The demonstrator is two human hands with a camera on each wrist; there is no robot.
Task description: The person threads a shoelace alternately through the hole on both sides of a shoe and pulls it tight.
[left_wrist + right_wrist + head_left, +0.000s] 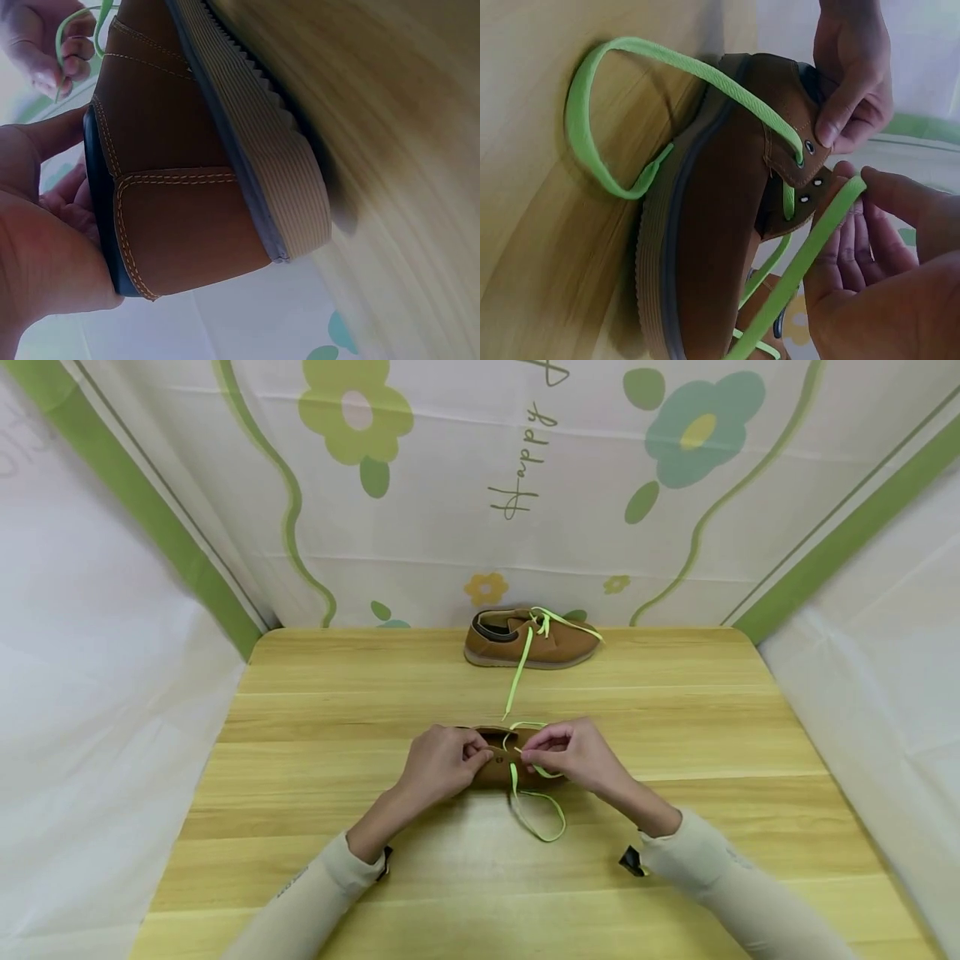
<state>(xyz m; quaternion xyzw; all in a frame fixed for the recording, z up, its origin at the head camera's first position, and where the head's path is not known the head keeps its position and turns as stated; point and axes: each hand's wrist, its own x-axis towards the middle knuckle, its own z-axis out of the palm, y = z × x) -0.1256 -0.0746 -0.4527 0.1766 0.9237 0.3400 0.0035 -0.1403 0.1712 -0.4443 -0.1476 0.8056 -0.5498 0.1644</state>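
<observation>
A brown shoe [487,778] with bright green lace sits on the table between both hands, its toe to the right. My left hand [442,762] pinches the edge of its eyelet flap, the thumb beside a bare eyelet [810,147]. Between thumb and fingers of my right hand [576,756] is one end of the lace [802,274], held just over the shoe's opening. The other lace end comes out through a front eyelet and curves in a loop [577,124] down the near side. In the left wrist view the shoe's heel [180,232] covers part of the left fingers.
A second brown shoe [525,650], laced in the same green, stands at the back edge of the wooden table [315,727], one lace end trailing toward the front. Behind it hangs a white cloth [435,518] printed with flowers; pale cloth walls [97,710] flank both sides.
</observation>
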